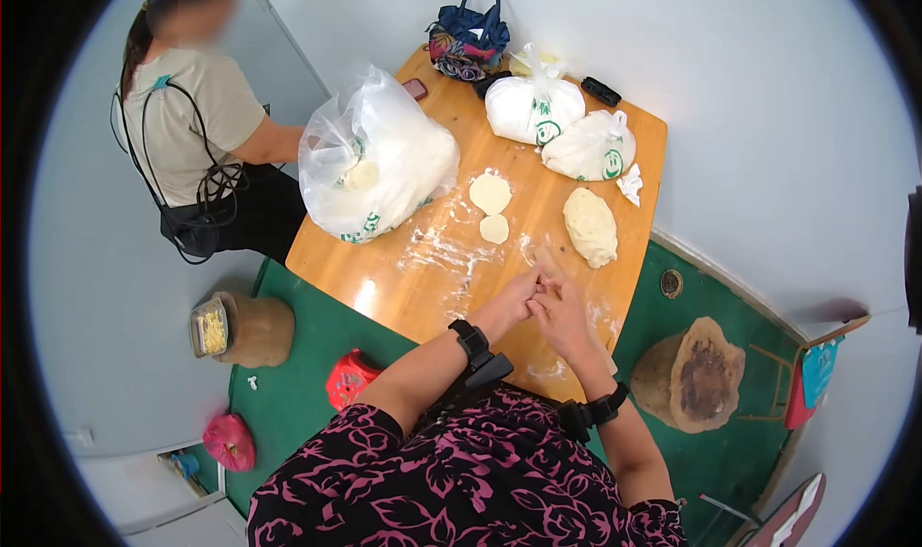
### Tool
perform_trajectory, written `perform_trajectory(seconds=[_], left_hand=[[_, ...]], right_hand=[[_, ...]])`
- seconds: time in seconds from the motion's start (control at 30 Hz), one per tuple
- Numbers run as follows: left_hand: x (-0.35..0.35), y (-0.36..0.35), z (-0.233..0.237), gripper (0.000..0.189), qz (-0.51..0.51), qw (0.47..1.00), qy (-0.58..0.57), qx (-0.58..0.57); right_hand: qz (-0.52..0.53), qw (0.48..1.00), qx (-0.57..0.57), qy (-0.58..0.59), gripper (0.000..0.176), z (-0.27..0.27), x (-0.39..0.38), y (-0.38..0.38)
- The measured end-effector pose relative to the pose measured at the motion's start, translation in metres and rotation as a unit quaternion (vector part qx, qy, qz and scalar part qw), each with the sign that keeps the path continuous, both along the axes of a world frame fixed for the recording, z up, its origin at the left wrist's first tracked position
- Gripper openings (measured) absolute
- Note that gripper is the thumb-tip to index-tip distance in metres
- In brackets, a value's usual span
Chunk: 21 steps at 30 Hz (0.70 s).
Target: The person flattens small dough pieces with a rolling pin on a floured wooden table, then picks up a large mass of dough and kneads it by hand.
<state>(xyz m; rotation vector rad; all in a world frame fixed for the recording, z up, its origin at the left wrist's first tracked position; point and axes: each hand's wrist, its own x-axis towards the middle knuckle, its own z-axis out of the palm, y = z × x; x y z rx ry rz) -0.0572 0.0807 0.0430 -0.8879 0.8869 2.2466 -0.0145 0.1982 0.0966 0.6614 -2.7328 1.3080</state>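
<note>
My left hand (pixel 519 297) and my right hand (pixel 564 316) meet over the near part of the wooden table, fingers closed and pressed together. Whatever lies between them is hidden. Beneath my hands runs a pale wooden rolling pin (pixel 606 355), its far end showing just beyond my fingers. Two flat rounds of dough lie ahead of my hands: a larger dough round (pixel 491 193) and a smaller dough round (pixel 494 229), edges almost touching. To the right rests a big oval lump of dough (pixel 590 227).
A large clear plastic bag (pixel 375 163) stands at the table's left, beside a seated person (pixel 197 134). Two white tied bags (pixel 533 110), a handbag (pixel 469 33) and a phone (pixel 415 89) sit at the back. A red stool (pixel 351 379) and a wood stump (pixel 696 374) flank the table.
</note>
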Motion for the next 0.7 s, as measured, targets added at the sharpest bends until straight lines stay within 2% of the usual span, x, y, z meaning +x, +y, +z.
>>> perform_trajectory(seconds=[0.03, 0.1, 0.13, 0.17, 0.23, 0.33, 0.4, 0.43, 0.47, 0.5, 0.53, 0.57, 0.6, 0.67, 0.7], left_hand=[[0.001, -0.002, 0.001, 0.039, 0.022, 1.0, 0.005, 0.009], [0.005, -0.02, -0.037, 0.037, 0.057, 0.99, 0.058, 0.112], [0.005, -0.022, -0.037, 0.036, 0.06, 0.986, 0.074, 0.14], [0.005, -0.023, -0.038, 0.036, 0.064, 0.98, 0.088, 0.169], [0.012, -0.006, 0.009, 0.039, 0.041, 0.979, 0.09, 0.178], [0.024, 0.011, 0.048, 0.044, 0.064, 0.963, 0.092, 0.246], [0.008, 0.01, 0.0, 0.044, 0.044, 0.958, 0.123, 0.257], [0.005, 0.008, -0.004, 0.044, 0.035, 0.955, 0.137, 0.263], [0.01, 0.009, -0.009, 0.042, 0.008, 0.942, 0.22, 0.254], [0.02, 0.008, 0.006, 0.041, -0.02, 0.922, 0.301, 0.243], [0.022, 0.01, 0.007, 0.041, -0.03, 0.908, 0.318, 0.271], [0.024, 0.012, 0.008, 0.04, -0.04, 0.893, 0.335, 0.299], [0.015, 0.021, -0.003, 0.04, -0.031, 0.883, 0.292, 0.365], [0.011, 0.022, 0.01, 0.041, -0.047, 0.89, 0.211, 0.4], [0.021, 0.016, 0.044, 0.042, -0.071, 0.91, 0.173, 0.369]], right_hand=[[-0.012, 0.999, -0.046, -0.018, 0.025, -0.002, 0.0, -0.002], [-0.098, 0.991, -0.087, -0.001, 0.032, 0.008, 0.002, -0.006], [-0.141, 0.984, -0.108, 0.009, 0.035, 0.016, -0.001, -0.01], [-0.132, 0.987, -0.083, 0.042, 0.04, 0.016, -0.006, -0.014], [-0.118, 0.987, -0.032, 0.106, 0.049, 0.012, -0.016, -0.019], [-0.136, 0.983, 0.071, 0.104, 0.055, 0.009, -0.025, -0.026], [-0.086, 0.995, 0.034, 0.041, 0.056, 0.003, -0.012, -0.031], [-0.061, 0.998, 0.017, 0.007, 0.057, 0.004, -0.006, -0.035], [-0.036, 0.998, 0.027, 0.046, 0.057, 0.005, -0.003, -0.038], [-0.013, 0.996, 0.036, 0.084, 0.056, 0.015, -0.001, -0.042], [0.01, 0.991, 0.045, 0.122, 0.056, 0.021, -0.001, -0.044], [-0.006, 0.993, 0.068, 0.097, 0.056, 0.023, -0.008, -0.043], [-0.022, 0.993, 0.092, 0.076, 0.055, 0.026, -0.024, -0.039], [-0.053, 0.992, 0.098, 0.061, 0.055, 0.028, -0.04, -0.024], [-0.07, 0.992, 0.08, 0.066, 0.054, 0.027, -0.044, -0.015]])
